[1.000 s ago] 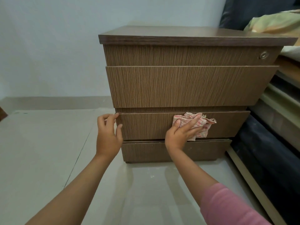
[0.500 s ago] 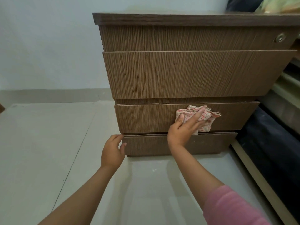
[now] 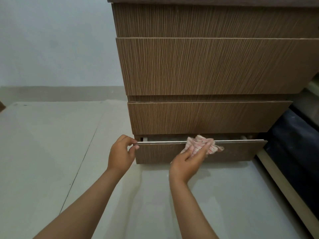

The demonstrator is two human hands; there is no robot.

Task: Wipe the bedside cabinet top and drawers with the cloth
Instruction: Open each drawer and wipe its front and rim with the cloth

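The brown wood-grain bedside cabinet fills the upper right of the head view; its top is almost out of frame. Its bottom drawer is pulled out a little, showing a pale top edge. My left hand pinches the left end of that drawer front's top edge. My right hand holds the crumpled pink-striped cloth against the drawer's top edge and front, near the middle. The two drawers above are closed.
Pale tiled floor spreads left and in front of the cabinet, with a white wall behind. A bed frame and dark mattress side stand close against the cabinet's right.
The view moved closer and lower. My right hand carried the cloth down from the middle drawer to the bottom one. My left hand took the bottom drawer's edge, and the drawer now stands slightly open.
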